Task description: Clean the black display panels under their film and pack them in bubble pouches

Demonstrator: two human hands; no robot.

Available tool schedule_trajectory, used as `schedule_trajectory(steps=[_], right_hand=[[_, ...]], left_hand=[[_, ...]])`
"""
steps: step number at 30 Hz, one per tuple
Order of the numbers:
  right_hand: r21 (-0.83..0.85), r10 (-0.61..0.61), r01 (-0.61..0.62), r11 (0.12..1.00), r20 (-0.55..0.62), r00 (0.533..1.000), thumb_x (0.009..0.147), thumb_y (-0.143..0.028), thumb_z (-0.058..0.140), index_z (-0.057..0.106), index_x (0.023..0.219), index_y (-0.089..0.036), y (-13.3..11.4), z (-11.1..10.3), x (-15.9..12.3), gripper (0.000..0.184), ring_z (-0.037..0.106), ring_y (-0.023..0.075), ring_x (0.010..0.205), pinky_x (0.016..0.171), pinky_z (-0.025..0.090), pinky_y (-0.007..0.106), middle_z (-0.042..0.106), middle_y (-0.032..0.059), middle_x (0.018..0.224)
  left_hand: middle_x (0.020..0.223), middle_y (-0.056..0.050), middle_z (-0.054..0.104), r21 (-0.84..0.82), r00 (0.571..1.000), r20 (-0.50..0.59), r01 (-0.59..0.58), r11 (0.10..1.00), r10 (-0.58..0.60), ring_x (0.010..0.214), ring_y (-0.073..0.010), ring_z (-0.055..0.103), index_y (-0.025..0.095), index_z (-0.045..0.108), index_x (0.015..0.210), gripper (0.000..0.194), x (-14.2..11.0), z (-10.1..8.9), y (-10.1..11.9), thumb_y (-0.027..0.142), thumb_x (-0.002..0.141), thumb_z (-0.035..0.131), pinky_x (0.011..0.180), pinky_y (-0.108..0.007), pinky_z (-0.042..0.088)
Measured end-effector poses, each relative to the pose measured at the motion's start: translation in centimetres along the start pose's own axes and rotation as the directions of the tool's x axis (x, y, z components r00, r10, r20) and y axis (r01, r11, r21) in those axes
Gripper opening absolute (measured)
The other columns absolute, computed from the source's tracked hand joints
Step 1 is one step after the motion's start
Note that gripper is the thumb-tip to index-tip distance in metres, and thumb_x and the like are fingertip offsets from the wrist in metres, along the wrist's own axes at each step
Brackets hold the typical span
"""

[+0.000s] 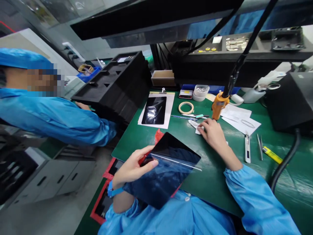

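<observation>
My left hand (137, 164) grips a dark tablet-like panel (168, 182) by its left edge, tilted above the front of the bench. A clear film (179, 163) lies across the panel, its edge crossing the glass. Some red material (158, 135) shows behind the panel and under my left fingers. My right hand (213, 134) rests on the green bench, its fingers closed on a small crumpled white wipe (194, 124). Right behind that hand hangs an orange air gun (218, 105). A second black panel (154, 111) lies on a clipboard with white paper (170, 98).
Masking tape (186, 107), pens (183, 117) and round tubs (201, 92) stand behind. Right of me lie a white cutter (247, 148), tweezers (259, 147) and a yellow knife (272, 155). Stacked black trays (114, 88) rise at the left, near a co-worker in blue (49, 117).
</observation>
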State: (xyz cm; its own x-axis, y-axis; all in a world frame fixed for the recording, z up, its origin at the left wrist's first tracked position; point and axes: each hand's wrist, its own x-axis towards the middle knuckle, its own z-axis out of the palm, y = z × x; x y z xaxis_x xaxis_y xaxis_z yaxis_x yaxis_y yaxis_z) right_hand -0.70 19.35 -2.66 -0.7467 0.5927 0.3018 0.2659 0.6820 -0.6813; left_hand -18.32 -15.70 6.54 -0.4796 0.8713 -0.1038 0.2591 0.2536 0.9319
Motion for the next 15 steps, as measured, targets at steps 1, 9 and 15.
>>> schedule_trajectory(steps=[1, 9, 15], right_hand=[[0.048, 0.006, -0.005, 0.999, -0.020, 1.000, 0.106, -0.065, 0.077, 0.070, 0.094, -0.020, -0.3, -0.5, -0.3, 0.047, 0.068, 0.0251, 0.106, 0.105, 0.057, 0.048, 0.073, 0.0080, 0.109], [0.465, 0.314, -0.169, 0.869, -0.254, 0.915, 0.104, -0.068, 0.078, 0.056, 0.080, -0.022, -0.5, -9.3, -2.7, 0.056, 0.081, 0.0254, 0.102, 0.085, 0.069, 0.041, 0.083, 0.0124, 0.112], [0.380, 0.438, -0.297, 0.876, -0.371, 0.819, 0.116, -0.059, 0.073, 0.062, 0.088, -0.019, 4.3, -16.2, 1.6, 0.050, 0.053, 0.0098, 0.055, 0.053, 0.050, 0.023, 0.055, -0.0066, 0.069]], left_hand=[[0.140, -0.017, 0.088, 0.011, 0.999, 0.041, -0.020, 1.000, 0.020, 0.128, -0.0363, 0.086, 0.017, 0.087, 0.140, 0.052, 0.4, 0.1, 0.1, 0.044, 0.095, 0.092, 0.115, -0.045, 0.069], [0.123, -0.013, 0.093, -0.057, 0.942, 0.277, -0.179, 0.982, 0.187, 0.109, -0.0318, 0.088, 0.018, 0.089, 0.136, 0.044, 5.0, 2.1, 2.3, 0.039, 0.097, 0.089, 0.105, -0.041, 0.071], [0.119, -0.013, 0.092, -0.107, 0.872, 0.378, -0.293, 0.950, 0.312, 0.103, -0.0291, 0.086, 0.017, 0.088, 0.136, 0.043, 8.2, 3.6, 2.9, 0.040, 0.100, 0.081, 0.096, -0.037, 0.070]])
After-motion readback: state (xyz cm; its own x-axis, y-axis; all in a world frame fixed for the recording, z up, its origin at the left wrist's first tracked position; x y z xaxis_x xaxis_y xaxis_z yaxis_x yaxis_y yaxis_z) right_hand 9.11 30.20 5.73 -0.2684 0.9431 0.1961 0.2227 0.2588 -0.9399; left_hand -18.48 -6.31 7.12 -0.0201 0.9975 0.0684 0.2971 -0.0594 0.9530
